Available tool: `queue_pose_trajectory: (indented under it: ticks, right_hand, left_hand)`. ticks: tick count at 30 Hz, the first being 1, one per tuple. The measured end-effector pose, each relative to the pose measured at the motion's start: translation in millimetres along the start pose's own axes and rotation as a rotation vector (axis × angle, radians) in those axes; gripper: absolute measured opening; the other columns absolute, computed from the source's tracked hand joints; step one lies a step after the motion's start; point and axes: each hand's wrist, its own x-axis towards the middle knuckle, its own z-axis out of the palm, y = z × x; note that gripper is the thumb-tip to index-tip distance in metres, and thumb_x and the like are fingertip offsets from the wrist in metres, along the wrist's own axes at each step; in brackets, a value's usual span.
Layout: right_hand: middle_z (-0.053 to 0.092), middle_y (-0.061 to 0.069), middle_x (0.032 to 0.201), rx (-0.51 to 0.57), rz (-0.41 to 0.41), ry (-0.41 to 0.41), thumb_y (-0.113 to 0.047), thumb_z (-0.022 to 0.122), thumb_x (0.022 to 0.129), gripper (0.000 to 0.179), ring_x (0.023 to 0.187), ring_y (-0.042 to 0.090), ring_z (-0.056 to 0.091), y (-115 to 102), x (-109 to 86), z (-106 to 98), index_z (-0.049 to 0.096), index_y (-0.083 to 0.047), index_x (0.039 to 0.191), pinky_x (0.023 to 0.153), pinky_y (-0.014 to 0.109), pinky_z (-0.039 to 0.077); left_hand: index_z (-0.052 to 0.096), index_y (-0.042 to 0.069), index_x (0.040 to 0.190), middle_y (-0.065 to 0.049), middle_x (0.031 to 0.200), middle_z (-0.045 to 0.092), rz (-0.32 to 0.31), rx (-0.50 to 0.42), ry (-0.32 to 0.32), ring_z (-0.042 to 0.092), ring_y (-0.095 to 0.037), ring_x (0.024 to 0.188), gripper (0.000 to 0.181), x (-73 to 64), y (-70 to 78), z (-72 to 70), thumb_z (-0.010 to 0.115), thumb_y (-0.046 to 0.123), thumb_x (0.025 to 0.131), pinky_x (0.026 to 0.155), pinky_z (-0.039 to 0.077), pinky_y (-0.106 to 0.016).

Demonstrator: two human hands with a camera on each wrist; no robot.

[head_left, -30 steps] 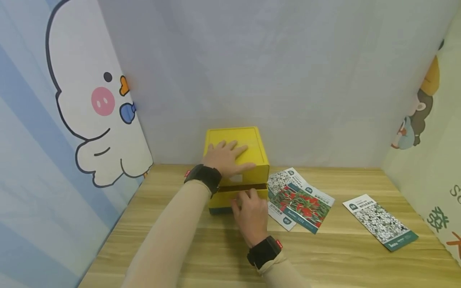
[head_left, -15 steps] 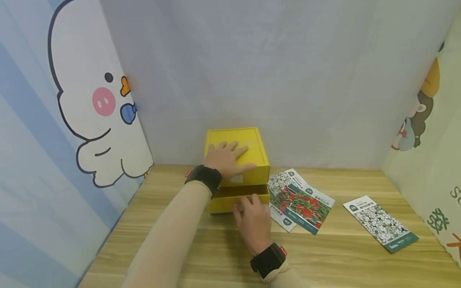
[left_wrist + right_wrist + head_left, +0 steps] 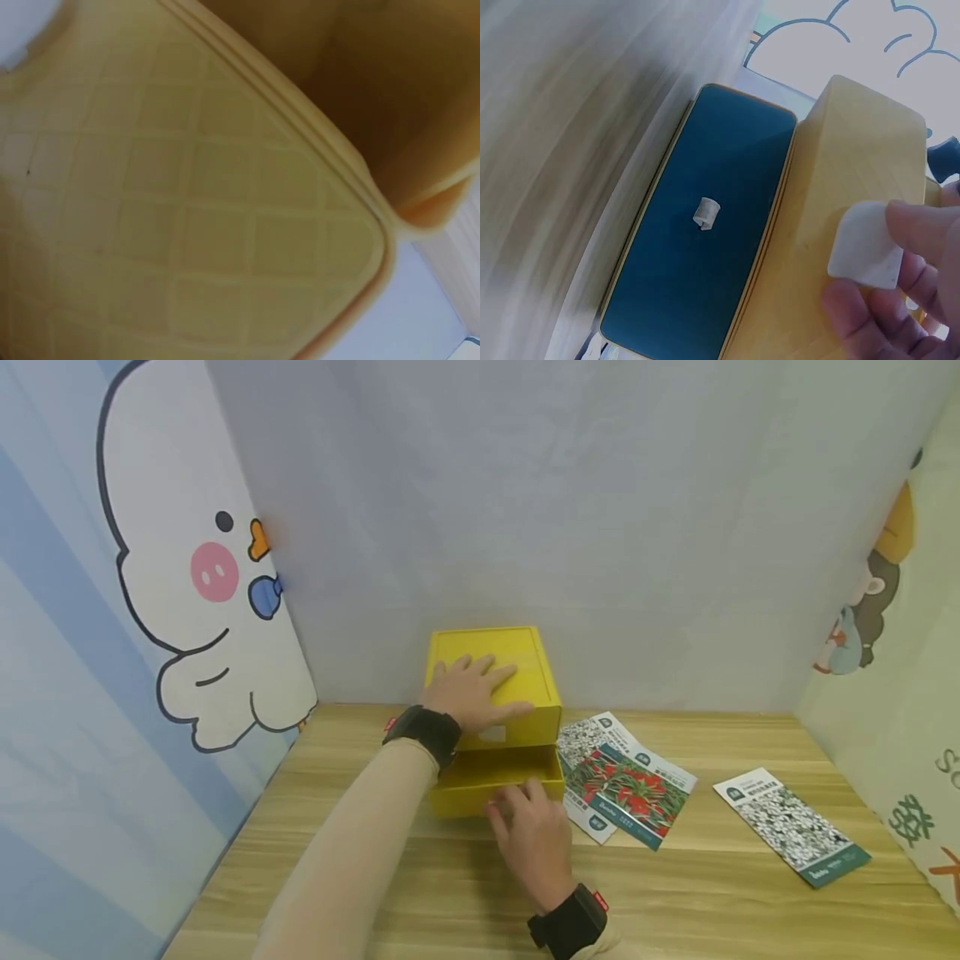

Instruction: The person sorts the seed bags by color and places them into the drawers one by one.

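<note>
A small yellow drawer box (image 3: 525,652) stands against the back wall. My left hand (image 3: 474,695) lies flat on its top with the fingers spread. The box's yellow middle drawer (image 3: 457,800) is pulled partly out, and some of its inside shows. At its front, my right hand (image 3: 534,843) pinches the white pull tab (image 3: 866,251) between thumb and fingers. Under it, in the right wrist view, a dark teal drawer front (image 3: 705,142) with a small white knob (image 3: 706,213) sits shut. The left wrist view shows the grid-patterned yellow lid (image 3: 217,225); the left hand is hidden there.
Beside the box's right side, a red-flower packet (image 3: 637,789) overlaps white packets (image 3: 587,739). Another white-flower packet (image 3: 795,827) lies apart at the right on the wooden table (image 3: 675,910). Printed cloth walls stand left and right, with a grey one behind.
My right hand has moved toward me with the drawer, which stands further out and shows more of its inside. The left hand stays on top of the box.
</note>
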Motion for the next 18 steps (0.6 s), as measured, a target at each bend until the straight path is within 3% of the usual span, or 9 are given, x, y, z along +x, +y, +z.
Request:
queue_pose_trajectory:
  ticks: [4, 10, 15, 18]
  right_hand:
    - [0.052, -0.005, 0.074, 0.023, -0.011, -0.014, -0.029, 0.083, 0.075, 0.017, 0.055, 0.012, 0.047, 1, -1.7, -6, 0.07, -0.019, 0.08, 0.049, 0.024, 0.034]
    - [0.053, -0.007, 0.075, 0.038, -0.005, -0.045, -0.032, 0.083, 0.076, 0.017, 0.055, 0.01, 0.048, 0, -4.5, -11, 0.071, -0.02, 0.081, 0.048, 0.02, 0.032]
    - [0.054, -0.008, 0.074, 0.041, -0.022, -0.054, -0.035, 0.082, 0.076, 0.018, 0.051, 0.005, 0.043, 1, -5.9, -15, 0.072, -0.021, 0.081, 0.045, 0.015, 0.027]
    - [0.055, -0.008, 0.074, 0.037, -0.037, -0.036, -0.034, 0.083, 0.075, 0.019, 0.051, 0.004, 0.042, 3, -5.7, -16, 0.072, -0.02, 0.081, 0.044, 0.015, 0.027]
  left_hand:
    - [0.031, 0.035, 0.151, -0.004, 0.156, 0.029, 0.012, -0.028, -0.007, 0.025, -0.037, 0.141, 0.087, -1.3, 0.0, -3.6, 0.03, 0.085, 0.08, 0.11, 0.015, -0.066]
    - [0.037, 0.025, 0.15, -0.008, 0.156, 0.027, 0.067, -0.161, -0.006, 0.022, -0.034, 0.143, 0.086, 0.5, -13.2, -8.0, 0.047, 0.076, 0.082, 0.111, 0.016, -0.064]
    - [0.045, 0.019, 0.146, -0.011, 0.155, 0.03, 0.164, -0.132, 0.015, 0.02, -0.034, 0.144, 0.081, 0.2, -27.9, -15.6, 0.057, 0.067, 0.082, 0.112, 0.018, -0.061]
    - [0.044, 0.017, 0.146, -0.011, 0.153, 0.034, 0.191, -0.126, 0.013, 0.025, -0.033, 0.142, 0.084, -0.6, -34.5, -14.3, 0.058, 0.068, 0.082, 0.113, 0.02, -0.056]
